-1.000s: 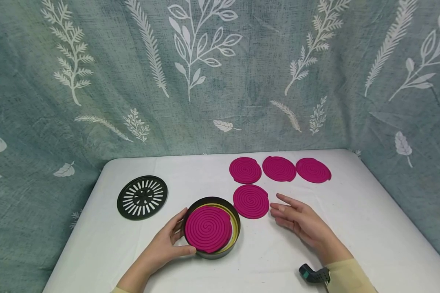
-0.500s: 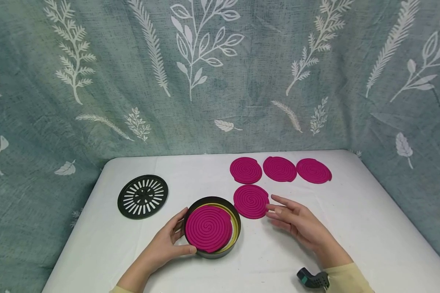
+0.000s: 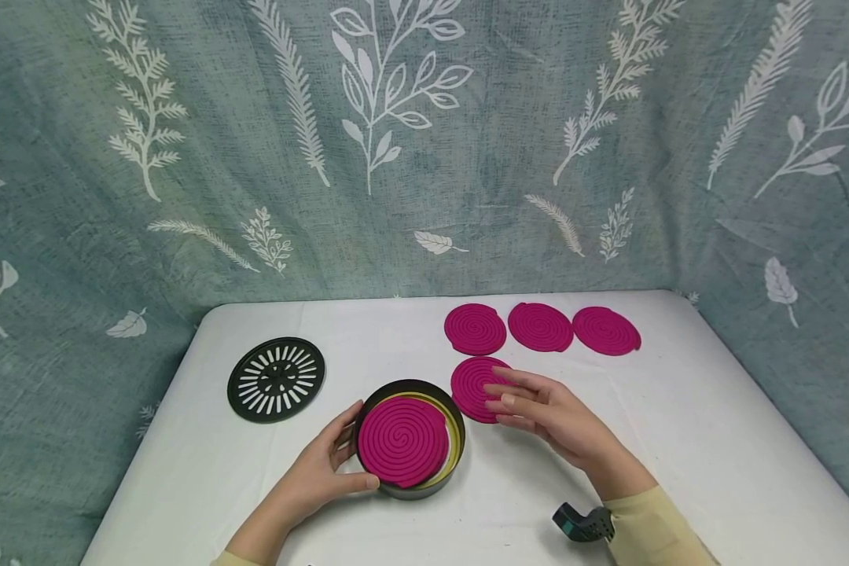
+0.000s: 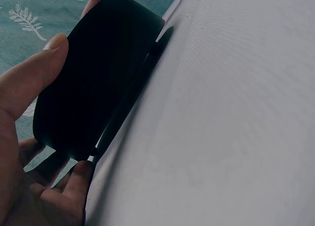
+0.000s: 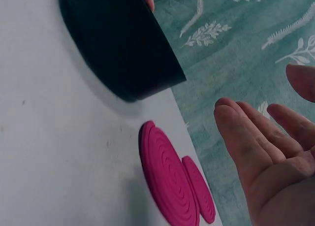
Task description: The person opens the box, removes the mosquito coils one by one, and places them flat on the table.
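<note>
My left hand (image 3: 318, 475) grips the left side of a round black tin (image 3: 424, 492) with a gold-coloured inside. Its thumb lies at the front rim and its fingers curl round the far side; the left wrist view shows the thumb against the dark tin wall (image 4: 98, 78). A magenta spiral mosquito coil (image 3: 402, 442) lies in the tin. My right hand (image 3: 562, 424), fingers extended and apart from the thumb, is over the right part of another magenta coil (image 3: 471, 391), partly covering it in the head view. Nothing is held in it.
At the back right, three more magenta coils (image 3: 475, 328) lie in a row on the white-covered table (image 3: 368, 338). A black slotted round lid (image 3: 276, 380) lies at the left. Leaf-patterned teal cloth (image 3: 424, 212) hangs behind the table.
My right hand has moved left, from beside the nearest loose coil to over its right part. The left hand and the tin have stayed in place.
</note>
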`<state>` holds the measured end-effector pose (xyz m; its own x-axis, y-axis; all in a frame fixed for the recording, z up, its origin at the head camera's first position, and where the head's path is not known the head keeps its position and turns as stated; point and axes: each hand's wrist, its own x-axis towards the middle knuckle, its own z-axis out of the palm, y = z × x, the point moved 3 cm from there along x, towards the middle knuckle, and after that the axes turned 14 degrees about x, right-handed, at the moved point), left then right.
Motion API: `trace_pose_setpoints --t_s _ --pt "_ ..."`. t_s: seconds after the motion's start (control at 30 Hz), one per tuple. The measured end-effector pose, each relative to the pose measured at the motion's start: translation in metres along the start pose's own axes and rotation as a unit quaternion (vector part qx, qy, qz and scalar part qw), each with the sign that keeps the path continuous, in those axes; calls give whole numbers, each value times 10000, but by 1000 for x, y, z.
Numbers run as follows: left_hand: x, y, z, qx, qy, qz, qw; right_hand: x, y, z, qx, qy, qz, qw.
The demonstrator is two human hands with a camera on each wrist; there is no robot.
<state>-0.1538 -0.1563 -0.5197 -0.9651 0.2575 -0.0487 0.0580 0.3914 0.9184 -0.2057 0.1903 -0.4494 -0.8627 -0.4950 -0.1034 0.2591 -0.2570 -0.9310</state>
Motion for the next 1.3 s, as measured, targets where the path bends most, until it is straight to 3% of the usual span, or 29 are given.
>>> trace_pose_setpoints --t_s 0.23,0.57,0.9,1.3 --pt "0 1 0 22 -24 2 10000 16 -4 20 -108 -327 10 9994" --pt "0 0 0 48 3 -23 10000 40 1 45 -429 -535 347 9970" --pt "0 -1 0 13 -13 36 10000 59 9 67 -889 -1134 519 9882" --pt "0 0 -1 142 -22 -63 9999 69 16 80 -1459 -1295 641 9787"
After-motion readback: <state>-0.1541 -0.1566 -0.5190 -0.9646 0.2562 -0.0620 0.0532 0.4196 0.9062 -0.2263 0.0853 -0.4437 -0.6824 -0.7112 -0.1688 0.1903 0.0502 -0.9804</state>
